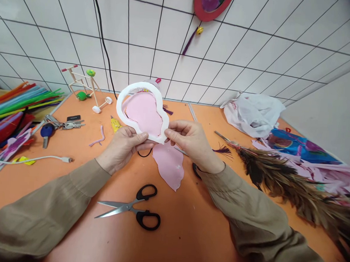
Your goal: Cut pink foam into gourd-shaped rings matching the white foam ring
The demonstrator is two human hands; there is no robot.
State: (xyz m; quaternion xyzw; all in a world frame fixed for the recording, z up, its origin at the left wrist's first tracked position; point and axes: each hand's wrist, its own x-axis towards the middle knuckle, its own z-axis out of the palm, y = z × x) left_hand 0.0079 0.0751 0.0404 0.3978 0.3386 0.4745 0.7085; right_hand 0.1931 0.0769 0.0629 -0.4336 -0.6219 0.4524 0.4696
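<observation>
Above an orange worktop, feathers strewn at lower right, a pear-shaped white ring is held near the picture's centre, its long axis slanting from upper left to lower right. The left hand has its grip closed on the lower edge; the right hand, nearer the narrow end, pinches it at lower right. From both grips the ring reaches up and leftward. A pink sheet shows through most of the opening. Below the hands sits a pink scrap; at lower centre, scissors lie with blades parted.
</observation>
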